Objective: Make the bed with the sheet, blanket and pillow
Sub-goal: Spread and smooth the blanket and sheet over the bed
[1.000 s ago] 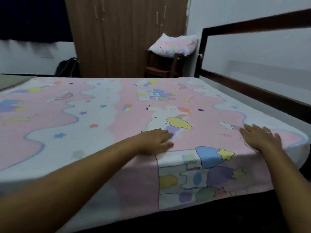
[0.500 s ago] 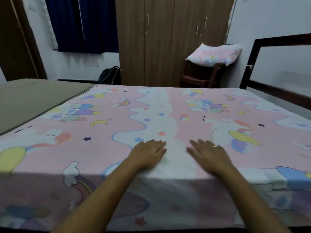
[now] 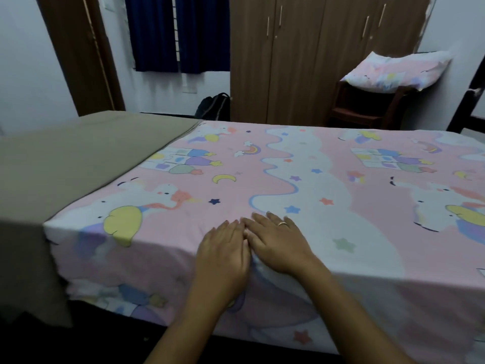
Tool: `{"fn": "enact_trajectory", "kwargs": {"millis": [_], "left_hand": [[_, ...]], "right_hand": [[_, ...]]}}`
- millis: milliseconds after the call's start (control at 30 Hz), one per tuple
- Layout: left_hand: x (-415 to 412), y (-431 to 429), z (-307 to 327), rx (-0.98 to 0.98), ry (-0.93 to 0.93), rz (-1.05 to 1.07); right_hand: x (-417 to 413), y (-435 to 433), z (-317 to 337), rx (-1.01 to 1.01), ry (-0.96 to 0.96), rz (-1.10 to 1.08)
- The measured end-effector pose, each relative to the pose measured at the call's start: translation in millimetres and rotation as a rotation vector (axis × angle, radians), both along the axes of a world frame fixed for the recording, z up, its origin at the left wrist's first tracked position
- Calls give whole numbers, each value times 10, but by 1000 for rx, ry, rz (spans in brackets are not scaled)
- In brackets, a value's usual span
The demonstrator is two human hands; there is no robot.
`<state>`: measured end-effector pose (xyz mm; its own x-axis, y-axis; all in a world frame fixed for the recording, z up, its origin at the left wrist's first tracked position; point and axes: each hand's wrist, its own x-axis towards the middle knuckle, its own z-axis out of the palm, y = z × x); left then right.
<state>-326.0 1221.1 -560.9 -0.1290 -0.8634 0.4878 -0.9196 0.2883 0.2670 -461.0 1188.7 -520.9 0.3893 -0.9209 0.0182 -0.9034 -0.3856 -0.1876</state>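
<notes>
A pink and white cartoon-print sheet [image 3: 301, 179] lies spread over the bed and hangs over its near edge. My left hand [image 3: 223, 253] and my right hand [image 3: 278, 245] rest flat on it side by side at the near edge, fingers extended and touching each other; a ring shows on the right hand. Neither hand holds anything. An olive-brown blanket [image 3: 73, 158] covers the bed's left part and drapes over the near left corner. A matching pink pillow [image 3: 393, 72] sits on a dark wooden chair [image 3: 364, 106] at the far right.
A brown wardrobe [image 3: 315, 59] stands behind the bed. Dark blue curtains [image 3: 178, 32] hang at the back, with a black backpack [image 3: 214, 107] on the floor below. A wooden door frame [image 3: 78, 53] is at the far left. The dark headboard [image 3: 472, 101] is at the right edge.
My view has swung left along the bed edge. Both hands slid left across the sheet and came together until they touch; the blanket has come into view.
</notes>
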Motion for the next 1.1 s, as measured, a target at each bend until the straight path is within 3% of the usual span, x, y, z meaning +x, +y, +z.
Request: {"fn": "enact_trajectory", "kwargs": {"millis": [67, 133, 200, 300, 400, 433, 633, 800, 867, 967, 1000, 1067, 1100], "left_hand": [[133, 190, 35, 22, 61, -120], [371, 367, 214, 93, 237, -202], [668, 471, 432, 187, 379, -183], [1107, 471, 555, 100, 431, -24], [1383, 448, 464, 39, 500, 123], [1453, 433, 406, 37, 496, 162], [1729, 187, 80, 147, 275, 327], [1733, 204, 17, 68, 182, 345], [1746, 265, -1, 33, 205, 330], [1715, 424, 72, -34, 194, 439], [1687, 466, 124, -23, 196, 493], [1628, 513, 229, 16, 204, 551], [1595, 529, 261, 20, 210, 551]], "right_hand": [[-33, 10, 170, 214, -151, 193], [-40, -16, 403, 481, -463, 289], [-35, -216, 554, 423, -636, 209], [27, -581, 477, 217, -442, -8], [442, -564, 170, 165, -39, 91], [630, -484, 86, 116, 4, 138], [1069, -209, -63, -50, 74, 312], [1037, -104, -6, -64, 40, 399], [982, -28, 101, 104, -116, 487], [763, 4, 432, 665, -503, 542], [677, -55, 546, 749, -641, 485], [571, -282, 687, 623, -848, 304], [576, -408, 685, 463, -824, 205]]}}
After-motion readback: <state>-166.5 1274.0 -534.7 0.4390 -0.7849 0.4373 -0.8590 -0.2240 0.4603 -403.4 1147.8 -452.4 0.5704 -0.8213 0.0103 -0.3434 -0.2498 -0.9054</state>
